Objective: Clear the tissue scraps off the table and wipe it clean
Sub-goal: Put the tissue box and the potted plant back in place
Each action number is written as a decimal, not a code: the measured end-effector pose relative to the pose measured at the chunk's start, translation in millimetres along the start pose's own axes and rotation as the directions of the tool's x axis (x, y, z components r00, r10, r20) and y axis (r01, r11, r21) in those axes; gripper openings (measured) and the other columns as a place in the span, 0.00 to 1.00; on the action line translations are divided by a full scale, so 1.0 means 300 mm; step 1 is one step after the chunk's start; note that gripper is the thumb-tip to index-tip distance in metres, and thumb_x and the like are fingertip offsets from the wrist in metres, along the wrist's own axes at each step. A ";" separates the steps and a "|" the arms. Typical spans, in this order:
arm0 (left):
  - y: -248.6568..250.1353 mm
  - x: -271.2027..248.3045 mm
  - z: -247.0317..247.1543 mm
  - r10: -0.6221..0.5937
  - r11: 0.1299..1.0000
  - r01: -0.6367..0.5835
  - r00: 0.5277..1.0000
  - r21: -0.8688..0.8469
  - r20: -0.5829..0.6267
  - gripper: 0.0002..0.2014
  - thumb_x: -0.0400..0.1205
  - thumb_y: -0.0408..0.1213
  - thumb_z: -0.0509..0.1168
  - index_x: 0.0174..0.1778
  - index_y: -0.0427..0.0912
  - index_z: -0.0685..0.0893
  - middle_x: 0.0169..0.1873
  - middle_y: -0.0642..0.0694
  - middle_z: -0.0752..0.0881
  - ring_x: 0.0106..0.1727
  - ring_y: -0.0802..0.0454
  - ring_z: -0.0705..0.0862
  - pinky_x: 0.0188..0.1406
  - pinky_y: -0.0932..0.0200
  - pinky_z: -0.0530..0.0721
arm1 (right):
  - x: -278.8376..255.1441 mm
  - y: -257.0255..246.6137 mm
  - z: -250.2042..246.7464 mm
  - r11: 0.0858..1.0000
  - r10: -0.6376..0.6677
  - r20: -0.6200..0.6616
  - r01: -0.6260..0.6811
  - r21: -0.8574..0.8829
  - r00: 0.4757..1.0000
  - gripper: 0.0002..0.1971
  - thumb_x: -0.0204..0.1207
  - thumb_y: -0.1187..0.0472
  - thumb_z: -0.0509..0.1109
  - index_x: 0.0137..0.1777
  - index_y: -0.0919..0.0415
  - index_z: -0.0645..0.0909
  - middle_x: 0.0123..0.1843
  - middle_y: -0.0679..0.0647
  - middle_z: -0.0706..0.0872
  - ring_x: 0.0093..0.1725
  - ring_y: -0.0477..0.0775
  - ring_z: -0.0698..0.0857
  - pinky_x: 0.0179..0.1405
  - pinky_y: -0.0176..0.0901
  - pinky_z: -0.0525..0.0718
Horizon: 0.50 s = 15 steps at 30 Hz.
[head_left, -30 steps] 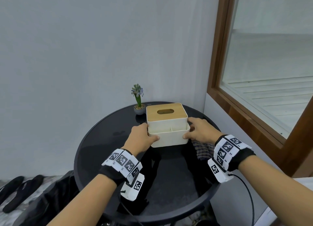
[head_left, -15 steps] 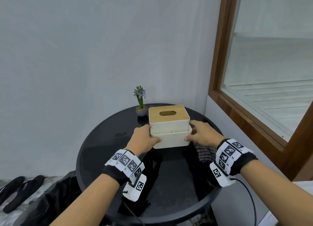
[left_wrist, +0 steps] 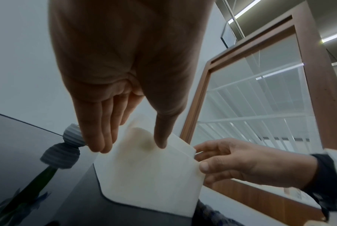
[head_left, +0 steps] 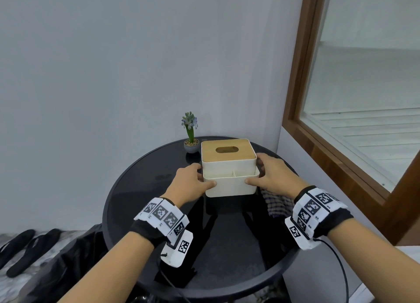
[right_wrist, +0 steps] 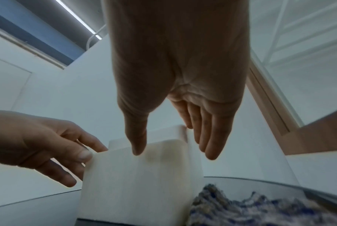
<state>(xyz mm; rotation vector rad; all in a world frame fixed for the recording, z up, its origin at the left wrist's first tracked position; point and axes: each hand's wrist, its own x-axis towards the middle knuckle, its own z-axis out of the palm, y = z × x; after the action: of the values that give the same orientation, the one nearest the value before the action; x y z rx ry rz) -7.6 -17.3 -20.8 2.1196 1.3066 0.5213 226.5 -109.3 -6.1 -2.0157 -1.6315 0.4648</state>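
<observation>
Head view: the left hand (head_left: 189, 184) and right hand (head_left: 271, 177) clasp opposite sides of the cream tissue box with a wooden lid (head_left: 229, 166), thumbs on its front, on the round black glass table (head_left: 136, 202). It now sits slightly nearer the small potted purple flower (head_left: 190, 132). A checked cloth (head_left: 276, 204) lies just right of the box.

Left wrist view: straight fingers (left_wrist: 98, 126) press the box's side.

Right wrist view: the cloth (right_wrist: 250, 208) touches the box's base; bare tabletop lies left.
</observation>
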 end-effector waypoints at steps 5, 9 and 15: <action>-0.054 0.008 -0.061 -0.018 1.000 0.019 0.999 0.024 -0.052 0.40 0.74 0.59 0.72 0.79 0.44 0.69 0.68 0.48 0.82 0.64 0.53 0.82 0.64 0.55 0.79 | -0.011 -0.047 -0.019 0.966 -0.150 -0.109 0.122 -0.228 0.983 0.44 0.69 0.36 0.72 0.81 0.54 0.61 0.80 0.52 0.68 0.78 0.55 0.68 0.75 0.55 0.73; -0.092 0.037 -0.096 -0.038 0.998 0.042 0.996 0.036 -0.083 0.38 0.75 0.58 0.70 0.78 0.46 0.70 0.69 0.48 0.81 0.67 0.51 0.81 0.65 0.55 0.77 | 0.000 -0.114 -0.016 0.944 -0.216 -0.036 0.199 -0.261 0.976 0.44 0.72 0.34 0.68 0.82 0.55 0.61 0.82 0.52 0.66 0.79 0.54 0.66 0.76 0.53 0.70; -0.138 0.112 -0.102 -0.057 0.996 0.063 0.995 0.067 -0.083 0.38 0.75 0.59 0.70 0.78 0.45 0.70 0.70 0.47 0.80 0.68 0.50 0.80 0.67 0.54 0.76 | 0.074 -0.171 0.027 0.908 -0.276 0.019 0.267 -0.323 0.961 0.44 0.69 0.30 0.67 0.81 0.54 0.63 0.81 0.51 0.68 0.78 0.53 0.69 0.75 0.50 0.69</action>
<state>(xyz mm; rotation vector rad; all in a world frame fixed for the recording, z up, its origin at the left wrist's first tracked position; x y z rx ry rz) -38.7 35.5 -24.3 2.1283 1.4482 0.5483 185.7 -78.3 17.8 -1.9573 -2.0416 0.0680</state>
